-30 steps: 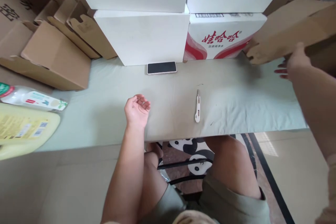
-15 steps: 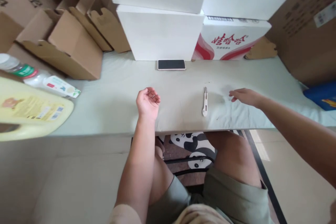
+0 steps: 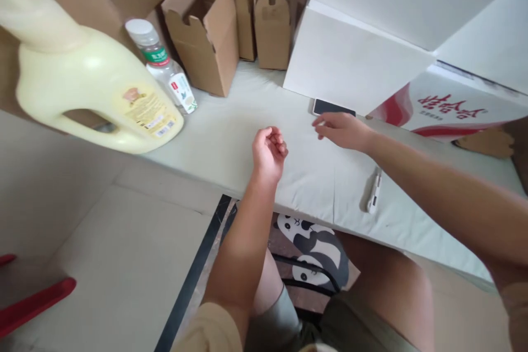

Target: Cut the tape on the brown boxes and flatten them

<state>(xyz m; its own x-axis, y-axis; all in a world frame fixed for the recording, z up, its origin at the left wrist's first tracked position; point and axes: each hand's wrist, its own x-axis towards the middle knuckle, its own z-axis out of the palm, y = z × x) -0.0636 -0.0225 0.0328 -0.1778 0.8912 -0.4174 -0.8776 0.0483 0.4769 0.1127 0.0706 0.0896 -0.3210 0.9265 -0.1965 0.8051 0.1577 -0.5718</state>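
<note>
I'm looking down on a long table [image 3: 231, 137] under a pale grey-green cloth, creased and hanging over the near edge. My left hand [image 3: 269, 149] rests near that front edge, palm up, fingers curled loosely inward around nothing. My right hand [image 3: 340, 130] reaches across the cloth with the fingers stretched flat and empty, just short of the dark phone [image 3: 332, 107], which lies face up against the foot of the white cartons [image 3: 355, 60] at the back. A white utility knife [image 3: 374, 198] sits on the cloth under my right forearm, untouched.

Off to the left, a big cream jug [image 3: 94, 93] with a handle lies on its side, and a clear bottle [image 3: 163, 66] with a white cap (green band below it) rests just behind it. Open brown cardboard boxes [image 3: 231, 22] stand in a row at the back left. One white carton [image 3: 449, 110] carries red printing. Under the table there's a panda-print seat [image 3: 313, 247], and the floor [image 3: 115, 264] is pale tile with a dark strip running through it; something red pokes in at the lower left.
</note>
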